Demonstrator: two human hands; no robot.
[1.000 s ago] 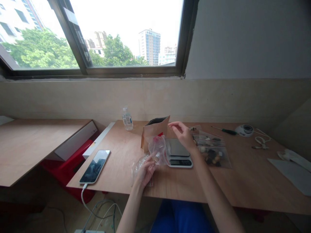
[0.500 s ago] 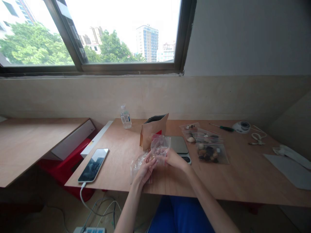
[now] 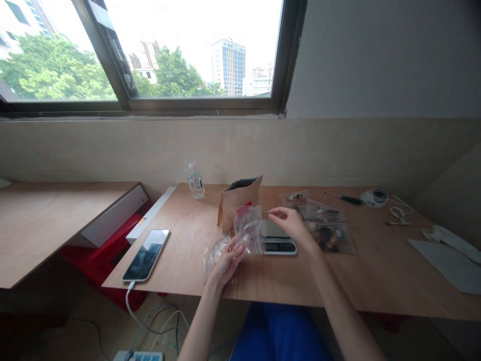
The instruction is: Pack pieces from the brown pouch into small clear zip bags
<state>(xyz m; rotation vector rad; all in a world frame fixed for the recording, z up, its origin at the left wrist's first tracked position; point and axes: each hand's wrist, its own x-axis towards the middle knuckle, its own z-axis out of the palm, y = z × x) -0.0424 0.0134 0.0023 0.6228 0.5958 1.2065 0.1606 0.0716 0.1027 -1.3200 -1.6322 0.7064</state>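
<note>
My left hand [image 3: 230, 259] is closed on a clear plastic zip bag [image 3: 248, 229], held up in front of a brown paper pouch [image 3: 239, 201]. Another crumpled clear bag [image 3: 215, 253] lies under and beside that hand. My right hand [image 3: 287, 220] hovers over the digital scale [image 3: 278, 245], just right of the bag's edge, with thumb and fingertips pinched together; anything between them is too small to make out. The pouch stands upright with its top open.
Zip bags of stones [image 3: 326, 237] lie right of the scale. Behind them are a screwdriver [image 3: 350, 199] and a white camera [image 3: 374, 197]. A phone [image 3: 146, 255] on a cable is at the left, a water bottle [image 3: 196, 182] at the back, and white paper [image 3: 443, 265] at the right.
My right hand has let go of the clear bag's edge and moved up and right over the scale. The scale's display is now uncovered. My left hand still holds the bag.
</note>
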